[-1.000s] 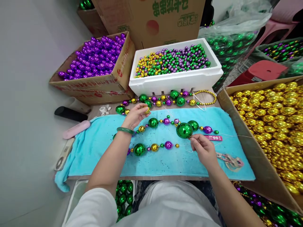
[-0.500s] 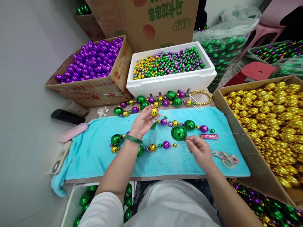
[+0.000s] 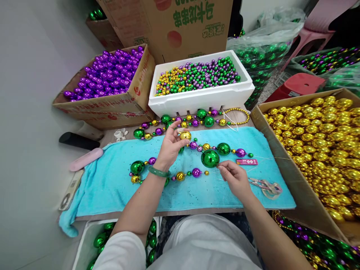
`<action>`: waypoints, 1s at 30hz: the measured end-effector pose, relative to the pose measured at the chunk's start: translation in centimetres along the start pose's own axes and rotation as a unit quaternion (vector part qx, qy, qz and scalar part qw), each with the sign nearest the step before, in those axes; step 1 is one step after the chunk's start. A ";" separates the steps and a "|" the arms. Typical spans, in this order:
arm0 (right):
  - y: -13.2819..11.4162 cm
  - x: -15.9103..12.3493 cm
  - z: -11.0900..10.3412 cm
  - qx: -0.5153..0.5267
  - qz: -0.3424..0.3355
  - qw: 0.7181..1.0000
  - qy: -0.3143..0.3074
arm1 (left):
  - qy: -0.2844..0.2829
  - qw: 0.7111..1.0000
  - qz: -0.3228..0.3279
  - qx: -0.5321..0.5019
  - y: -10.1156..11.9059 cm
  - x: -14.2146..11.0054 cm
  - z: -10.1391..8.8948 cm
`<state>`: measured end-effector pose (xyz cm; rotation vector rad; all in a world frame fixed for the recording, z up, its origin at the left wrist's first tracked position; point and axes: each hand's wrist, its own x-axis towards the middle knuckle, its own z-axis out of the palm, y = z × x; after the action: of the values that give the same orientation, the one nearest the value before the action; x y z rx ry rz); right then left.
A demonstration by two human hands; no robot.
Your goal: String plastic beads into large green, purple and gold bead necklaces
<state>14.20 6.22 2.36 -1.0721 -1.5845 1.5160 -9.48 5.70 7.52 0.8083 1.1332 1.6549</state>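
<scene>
Two Hands, Two Shiny Beads

The big green bead is over the blue towel, in the middle. The right hand pinches its near end with thumb and finger, close together. The left hand holds a gold bead between thumb and fingers, and one finger sticks up. A bead string lies on the towel, just past the green bead. Farther back is a white box of little beads, with a box of purple beads beside it.
</scene>
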 end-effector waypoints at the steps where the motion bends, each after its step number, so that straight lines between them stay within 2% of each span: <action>1: 0.1 0.0 0.1 0.007 0.001 1.000 0.002 | -0.009 1.000 0.012 0.004 0.0 -0.2 0.4; 8: 0.5 0.1 -0.3 0.013 -0.001 1.000 0.009 | -0.013 0.996 0.071 0.044 -0.1 -0.7 1.5; 12: 0.1 0.3 -0.8 0.014 -0.008 1.000 0.003 | -0.034 0.999 0.030 0.011 0.0 -0.7 1.4; 15: -0.2 0.5 -0.3 0.031 -0.003 0.999 0.005 | -0.032 0.999 0.024 0.004 -0.3 -0.9 1.7; 20: -0.2 0.8 0.4 0.094 0.037 0.994 0.030 | -0.032 0.999 0.005 0.006 -1.3 -0.9 2.6; 22: -0.1 1.0 0.2 0.116 0.071 0.991 0.016 | -0.023 1.000 -0.005 0.003 -1.6 -0.7 2.8; 24: 0.0 1.1 -0.4 0.133 0.102 0.986 -0.025 | -0.007 1.000 -0.012 0.006 -1.8 -0.4 3.0; 27: 0.1 1.4 -1.1 0.146 0.119 0.980 -0.061 | 0.006 1.000 -0.019 0.007 -1.8 -0.2 3.5; 29: 0.1 1.6 -1.4 0.138 0.117 0.983 -0.043 | -0.024 0.999 -0.021 0.012 -1.5 0.0 3.8; 30: 0.2 1.8 -1.4 0.135 0.116 0.984 -0.026 | -0.058 0.998 -0.024 0.020 -1.4 0.2 3.7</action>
<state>14.73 8.40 2.17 -1.0963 -1.2739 1.8674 -5.83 7.29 7.55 0.8841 1.1004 1.5296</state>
